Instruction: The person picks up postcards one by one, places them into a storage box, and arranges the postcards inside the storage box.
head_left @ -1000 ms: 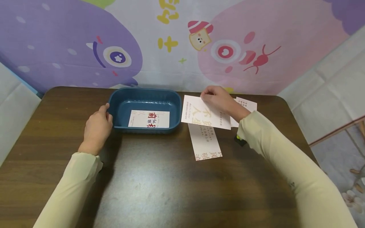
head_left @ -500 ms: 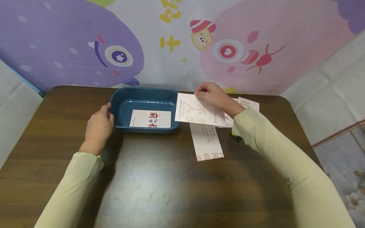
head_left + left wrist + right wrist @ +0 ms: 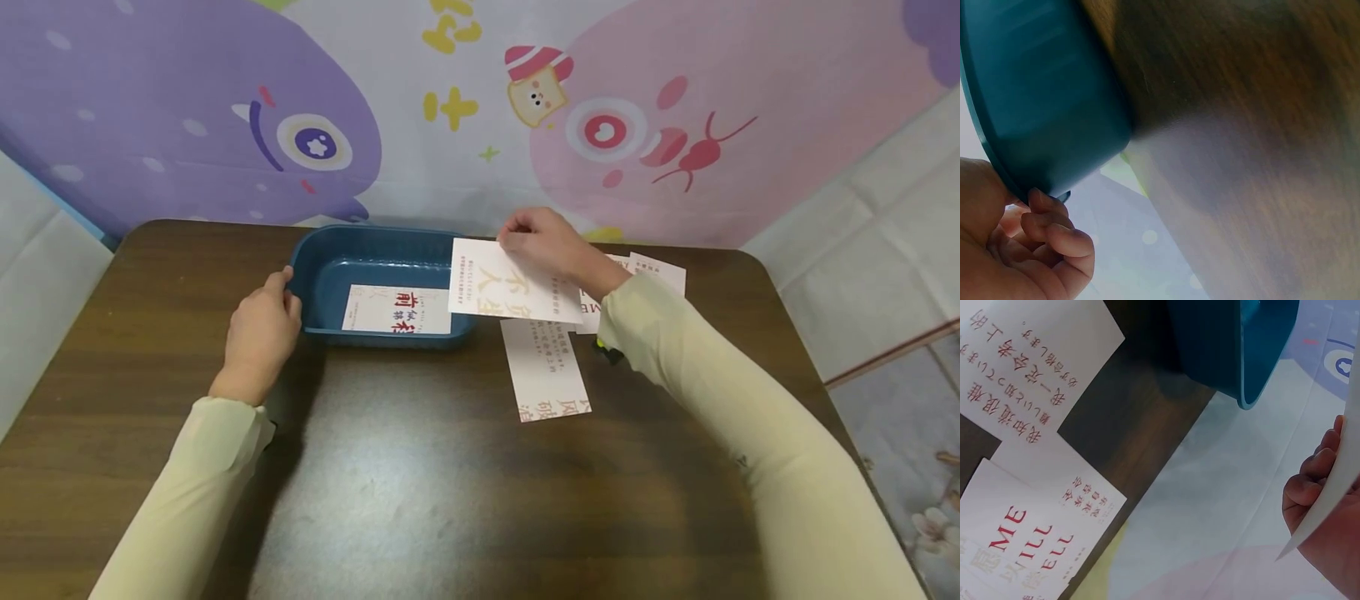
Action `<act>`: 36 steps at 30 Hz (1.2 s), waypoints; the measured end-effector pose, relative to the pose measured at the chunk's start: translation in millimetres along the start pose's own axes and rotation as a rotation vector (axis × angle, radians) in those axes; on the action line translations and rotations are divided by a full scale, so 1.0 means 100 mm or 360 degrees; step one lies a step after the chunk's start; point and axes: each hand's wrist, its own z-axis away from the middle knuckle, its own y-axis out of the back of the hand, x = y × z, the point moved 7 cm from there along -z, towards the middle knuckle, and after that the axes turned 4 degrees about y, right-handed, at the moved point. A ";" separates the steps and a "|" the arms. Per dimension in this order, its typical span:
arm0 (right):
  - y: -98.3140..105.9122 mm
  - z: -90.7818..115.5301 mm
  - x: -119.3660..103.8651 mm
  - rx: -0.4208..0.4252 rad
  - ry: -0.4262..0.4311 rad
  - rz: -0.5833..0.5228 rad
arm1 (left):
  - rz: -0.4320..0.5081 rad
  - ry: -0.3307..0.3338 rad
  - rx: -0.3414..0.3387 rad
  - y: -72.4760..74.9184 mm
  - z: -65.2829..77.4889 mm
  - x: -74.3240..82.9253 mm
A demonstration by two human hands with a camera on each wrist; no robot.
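Note:
My left hand (image 3: 262, 329) pinches the left end of a dark blue plastic bin (image 3: 386, 340); in the left wrist view its curled fingers (image 3: 1072, 240) are at the rim. Inside the bin lies a white card (image 3: 382, 310) with red and blue characters. My right hand (image 3: 543, 246) pinches the top edge of another white card (image 3: 517, 287) with gold characters, held raised with its left end over the bin's right rim. Below it, a white card (image 3: 547, 375) with red characters lies on the table.
More printed cards (image 3: 660, 271) overlap on the table at the right, partly hidden by my right arm; red lettering shows on one card (image 3: 1029, 531) in the right wrist view. A cartoon-printed cloth (image 3: 465, 167) hangs behind the wooden table (image 3: 420, 500).
My right hand has moved left and slightly away from me with the card, from beside the bin to over its right rim. My left hand stays at the bin.

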 end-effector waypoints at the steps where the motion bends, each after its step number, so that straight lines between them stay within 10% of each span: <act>1: -0.01 -0.01 -0.01 -0.0005 0.0001 -0.0004 | 0.0000 0.0002 -0.0003 0.00 0.00 0.00; 36: -0.31 -0.30 -0.31 -0.0096 0.0070 0.0000 | 0.0033 0.0034 -0.0013 0.00 -0.01 -0.03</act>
